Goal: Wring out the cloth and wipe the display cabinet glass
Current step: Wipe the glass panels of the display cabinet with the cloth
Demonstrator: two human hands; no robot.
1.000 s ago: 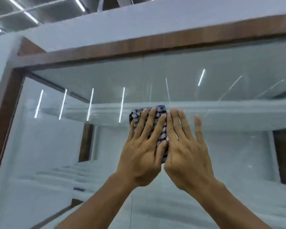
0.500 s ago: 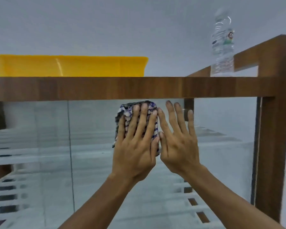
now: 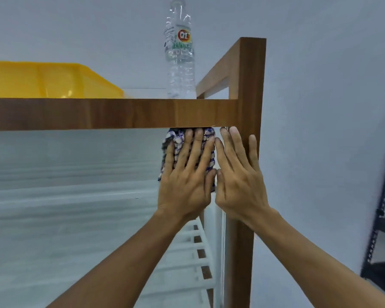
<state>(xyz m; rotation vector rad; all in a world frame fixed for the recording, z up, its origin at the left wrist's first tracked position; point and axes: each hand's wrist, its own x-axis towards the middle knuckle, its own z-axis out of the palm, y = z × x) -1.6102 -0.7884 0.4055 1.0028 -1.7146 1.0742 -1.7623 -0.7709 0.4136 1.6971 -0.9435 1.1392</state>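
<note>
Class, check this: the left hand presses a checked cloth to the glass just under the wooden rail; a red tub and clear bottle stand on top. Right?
No: the head view shows the tub is yellow, not red. The left hand does press the checked cloth to the glass just under the wooden rail, and the clear bottle stands on top.

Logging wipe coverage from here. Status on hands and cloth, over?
Left hand flat, pressing cloth on glass. Right hand flat beside it, fingers over corner post. Cloth reaches top rail; post blocks travel right.
</note>
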